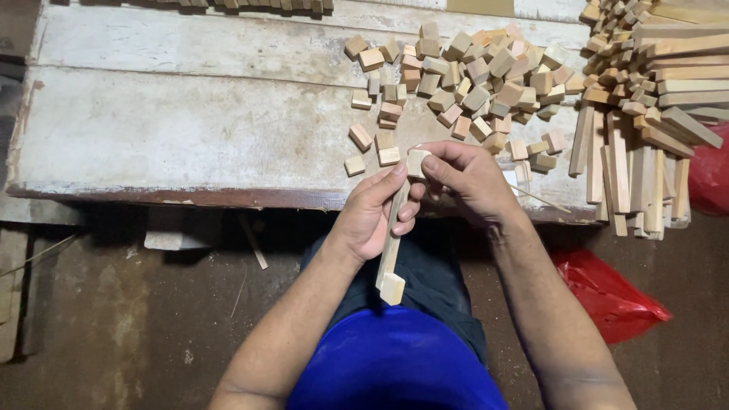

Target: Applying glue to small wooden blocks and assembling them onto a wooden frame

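My left hand (pixel 376 212) grips a thin wooden stick (pixel 390 254) that runs down toward my lap, with a small wooden block (pixel 392 288) fixed on its lower end. My right hand (pixel 471 178) pinches another small pale block (pixel 417 162) at the stick's upper end, thumb and fingers closed around it. Both hands meet just in front of the worn white table's edge (pixel 152 190). A heap of small wooden blocks (pixel 478 76) lies on the table just beyond my hands.
A stack of long wooden sticks (pixel 645 114) lies at the table's right end, some hanging over the edge. Red plastic bags (pixel 607 292) sit on the dirty floor at right. More sticks (pixel 250 4) line the table's far edge.
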